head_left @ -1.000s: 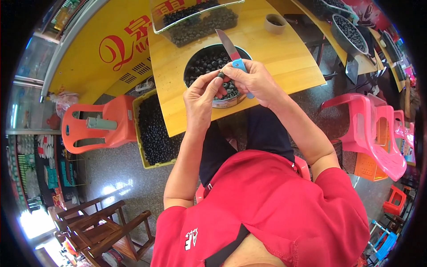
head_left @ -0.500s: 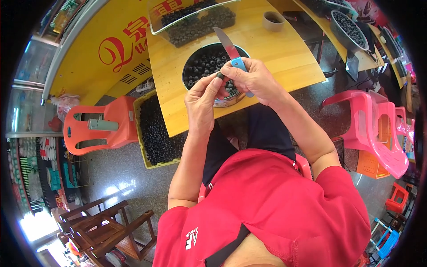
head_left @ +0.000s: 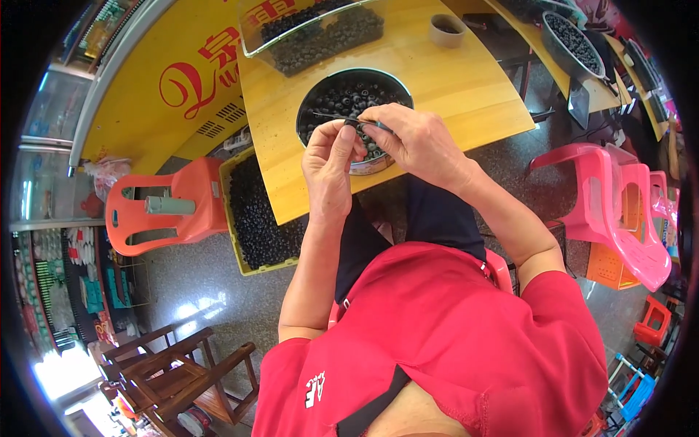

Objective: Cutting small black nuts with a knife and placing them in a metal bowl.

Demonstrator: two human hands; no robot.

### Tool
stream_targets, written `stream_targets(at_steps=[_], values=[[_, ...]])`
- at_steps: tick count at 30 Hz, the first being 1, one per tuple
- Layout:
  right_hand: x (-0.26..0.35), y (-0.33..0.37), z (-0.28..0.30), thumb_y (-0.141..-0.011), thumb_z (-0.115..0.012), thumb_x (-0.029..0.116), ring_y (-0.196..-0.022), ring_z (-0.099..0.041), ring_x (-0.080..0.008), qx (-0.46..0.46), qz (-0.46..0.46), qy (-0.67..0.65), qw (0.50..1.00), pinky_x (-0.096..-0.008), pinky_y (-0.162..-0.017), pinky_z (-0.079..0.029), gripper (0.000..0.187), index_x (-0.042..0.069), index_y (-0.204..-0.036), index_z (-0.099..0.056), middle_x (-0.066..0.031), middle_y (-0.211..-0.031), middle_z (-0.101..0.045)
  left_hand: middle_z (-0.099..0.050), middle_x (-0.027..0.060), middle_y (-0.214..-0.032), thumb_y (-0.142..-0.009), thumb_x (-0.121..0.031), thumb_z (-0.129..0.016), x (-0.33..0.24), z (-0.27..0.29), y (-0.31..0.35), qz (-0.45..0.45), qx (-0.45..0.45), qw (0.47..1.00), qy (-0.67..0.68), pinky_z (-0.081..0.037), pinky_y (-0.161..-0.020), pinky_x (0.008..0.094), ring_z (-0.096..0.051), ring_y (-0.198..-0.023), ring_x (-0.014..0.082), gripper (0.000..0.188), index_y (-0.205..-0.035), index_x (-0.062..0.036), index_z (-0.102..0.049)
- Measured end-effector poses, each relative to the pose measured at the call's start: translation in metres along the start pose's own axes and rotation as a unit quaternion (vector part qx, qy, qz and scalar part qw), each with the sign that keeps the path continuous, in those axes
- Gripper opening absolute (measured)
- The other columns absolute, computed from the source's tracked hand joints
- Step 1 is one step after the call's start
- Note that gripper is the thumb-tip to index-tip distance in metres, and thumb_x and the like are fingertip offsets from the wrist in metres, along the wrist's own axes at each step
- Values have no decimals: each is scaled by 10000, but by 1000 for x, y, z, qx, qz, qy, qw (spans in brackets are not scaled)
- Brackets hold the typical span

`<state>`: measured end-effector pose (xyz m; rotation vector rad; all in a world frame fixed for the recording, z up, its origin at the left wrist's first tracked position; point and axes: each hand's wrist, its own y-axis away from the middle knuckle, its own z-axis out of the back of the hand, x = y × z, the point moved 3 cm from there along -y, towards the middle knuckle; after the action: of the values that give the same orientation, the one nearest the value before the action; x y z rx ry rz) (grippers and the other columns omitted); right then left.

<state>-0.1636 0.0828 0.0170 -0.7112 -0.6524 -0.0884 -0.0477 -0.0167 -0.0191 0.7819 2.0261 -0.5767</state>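
Observation:
My left hand (head_left: 329, 162) pinches a small dark piece (head_left: 354, 130) between thumb and fingertips, just over the near rim of a round metal bowl (head_left: 304, 111) full of small dark round pieces. Touching it from the right, my right hand (head_left: 421, 142) is closed around a knife. The knife's thin blade (head_left: 329, 115) points left across the bowl. Its handle is almost wholly hidden in the fist. The bowl stands on a yellow wooden table (head_left: 451, 80).
A clear tray (head_left: 251, 44) of dark pieces and a small cup (head_left: 445, 29) sit farther back on the table. A yellow crate (head_left: 231, 218) of dark pieces stands by an orange plastic chair (head_left: 164, 207) at left. Pink chairs (head_left: 619, 207) are right, wooden chairs (head_left: 175, 371) lower left.
The knife has swung from pointing away across the bowl to pointing left, its blue handle now hidden. Both hands stay together over the bowl's near rim.

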Motion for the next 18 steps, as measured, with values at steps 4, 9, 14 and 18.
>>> stream_targets(at_steps=[4, 9, 14, 18], values=[[0, 2, 0, -878, -628, 116, -781, -641, -318, -3, 0, 18, 1000, -373, -640, -517, 158, 31, -1012, -628, -135, -891, -656, -612, 26, -809, -926, -120, -625, 3, 1, -1, 3, -2, 1000, 5, -442, -658, 214, -558, -708, 84, 131, -1010, -31, -578], [-1, 2, 0, -871, -636, 113, -760, -637, -308, -10, 8, 20, 1000, -370, -623, -512, 156, 36, -1007, -630, -128, -871, -654, -606, 27, -827, -931, -123, -618, 5, 3, -4, -4, 9, 1000, 8, -443, -660, 220, -555, -715, 85, 137, -1021, -34, -565], [-2, 2, -2, -869, -638, 113, -724, -629, -301, -15, 10, 31, 999, -374, -600, -505, 151, 39, -1001, -629, -119, -842, -649, -601, 25, -832, -933, -120, -615, 3, 2, -2, -13, 3, 1000, -9, -442, -662, 219, -553, -717, 85, 140, -1029, -32, -563], [-2, 2, -2, -871, -636, 121, -708, -628, -297, -7, 11, 51, 999, -374, -590, -504, 152, 54, -1008, -632, -115, -839, -649, -601, 22, -836, -931, -110, -616, 4, 7, -3, -38, 2, 999, -33, -444, -671, 217, -552, -721, 85, 142, -1034, -26, -564]])
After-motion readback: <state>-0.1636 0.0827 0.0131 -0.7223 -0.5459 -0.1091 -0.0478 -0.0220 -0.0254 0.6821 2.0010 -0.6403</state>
